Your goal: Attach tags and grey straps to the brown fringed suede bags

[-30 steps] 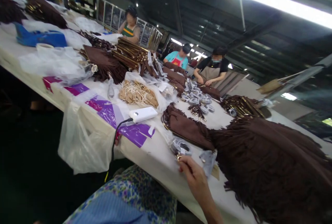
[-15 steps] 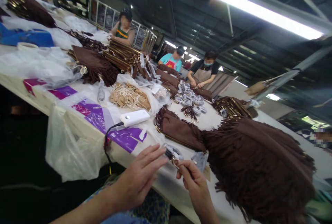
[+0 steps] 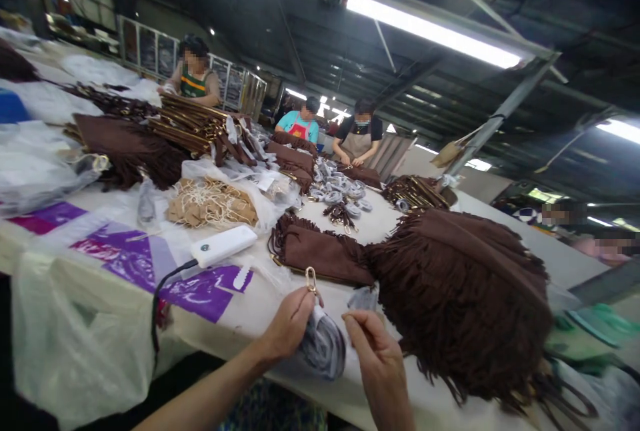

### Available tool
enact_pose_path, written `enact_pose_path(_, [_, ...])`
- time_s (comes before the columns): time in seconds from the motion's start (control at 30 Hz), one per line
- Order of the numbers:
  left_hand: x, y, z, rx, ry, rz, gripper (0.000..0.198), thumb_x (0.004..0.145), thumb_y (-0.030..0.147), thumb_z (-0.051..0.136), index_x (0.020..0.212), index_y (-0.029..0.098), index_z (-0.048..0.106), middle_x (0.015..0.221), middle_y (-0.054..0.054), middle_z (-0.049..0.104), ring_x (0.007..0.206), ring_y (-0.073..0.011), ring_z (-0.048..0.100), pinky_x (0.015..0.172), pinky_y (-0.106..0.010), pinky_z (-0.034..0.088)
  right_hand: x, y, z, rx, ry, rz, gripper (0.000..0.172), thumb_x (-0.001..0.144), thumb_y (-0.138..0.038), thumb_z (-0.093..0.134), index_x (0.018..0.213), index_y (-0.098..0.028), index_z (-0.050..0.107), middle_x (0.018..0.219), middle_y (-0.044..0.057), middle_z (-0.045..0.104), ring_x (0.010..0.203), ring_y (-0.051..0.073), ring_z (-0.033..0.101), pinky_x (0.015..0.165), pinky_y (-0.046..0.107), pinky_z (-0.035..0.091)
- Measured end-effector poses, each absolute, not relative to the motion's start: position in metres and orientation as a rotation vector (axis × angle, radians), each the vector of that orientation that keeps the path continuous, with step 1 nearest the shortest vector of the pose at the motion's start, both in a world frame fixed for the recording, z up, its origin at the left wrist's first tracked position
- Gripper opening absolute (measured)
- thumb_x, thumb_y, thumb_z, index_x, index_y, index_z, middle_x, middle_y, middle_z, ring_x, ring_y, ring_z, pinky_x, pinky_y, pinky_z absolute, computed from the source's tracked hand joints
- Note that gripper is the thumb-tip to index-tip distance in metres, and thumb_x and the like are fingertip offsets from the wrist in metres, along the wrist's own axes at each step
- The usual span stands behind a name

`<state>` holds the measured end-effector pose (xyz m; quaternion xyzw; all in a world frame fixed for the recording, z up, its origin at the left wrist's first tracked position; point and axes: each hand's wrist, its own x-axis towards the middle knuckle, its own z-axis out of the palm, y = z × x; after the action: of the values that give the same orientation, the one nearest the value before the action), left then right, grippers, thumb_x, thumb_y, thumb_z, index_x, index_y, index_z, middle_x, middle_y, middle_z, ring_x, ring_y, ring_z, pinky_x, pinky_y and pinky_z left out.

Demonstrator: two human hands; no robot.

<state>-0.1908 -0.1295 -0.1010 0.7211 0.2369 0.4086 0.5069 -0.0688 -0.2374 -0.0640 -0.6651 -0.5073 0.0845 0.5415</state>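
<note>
My left hand [image 3: 289,324] is closed on a coiled bag strap [image 3: 324,346] in a greyish wrapping. The strap's gold snap hook [image 3: 311,279] sticks up above my left thumb and fingers. Just right of the coil, my right hand [image 3: 379,351] is pinched; whether anything is between its fingertips I cannot make out. Behind both hands lies a brown fringed bag [image 3: 320,251] with a gold-coloured edge. A large stack of brown fringed bags [image 3: 465,284] spreads to the right of my right hand.
A white power bank [image 3: 225,246] with a black cable rests near the table's edge, by a purple plastic sheet [image 3: 200,294]. A plastic bag of stringed brown tags [image 3: 213,203] lies behind it. Wrapped straps [image 3: 335,181] are heaped farther back. Several people work across the table.
The strap has passed into my left hand, its hook now pointing up. My right hand has let go of the hook and sits apart from it. The view has swung right.
</note>
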Motion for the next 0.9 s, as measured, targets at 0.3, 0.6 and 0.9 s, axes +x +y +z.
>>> enact_pose_path(0.3, [-0.196,-0.134,-0.096,1.806,0.404,0.961,0.038,0.096,0.037,0.031,0.104,0.015,0.061,0.1,-0.009,0.062,0.094,-0.0201,0.056,0.09,-0.032,0.043,-0.083,-0.232,-0.06,-1.891,-1.603,-0.445,0.024,0.087,-0.02,0.043,0.067,-0.021,0.055,0.065,0.001,0.055,0.06,0.015,0.052,0.057,0.027,0.029])
enact_pose_path(0.6, [-0.195,-0.132,-0.095,1.909,0.296,0.926,0.036,0.097,0.032,0.034,0.119,0.016,0.058,0.112,-0.01,0.059,0.106,-0.0212,0.053,0.098,-0.034,0.039,-0.079,-0.234,-0.058,-1.963,-1.729,-0.529,0.022,0.087,-0.02,0.047,0.067,-0.022,0.055,0.066,0.0,0.056,0.056,0.014,0.05,0.051,0.027,0.024])
enact_pose_path(0.9, [-0.187,-0.133,-0.097,1.528,0.356,0.68,0.027,0.078,0.035,0.063,0.086,0.012,0.075,0.079,-0.004,0.07,0.073,-0.0168,0.056,0.069,-0.025,0.042,-0.069,-0.242,-0.074,-1.788,-1.46,-0.092,0.024,0.09,-0.027,0.048,0.07,-0.02,0.06,0.066,0.0,0.061,0.06,0.015,0.056,0.06,0.025,0.037])
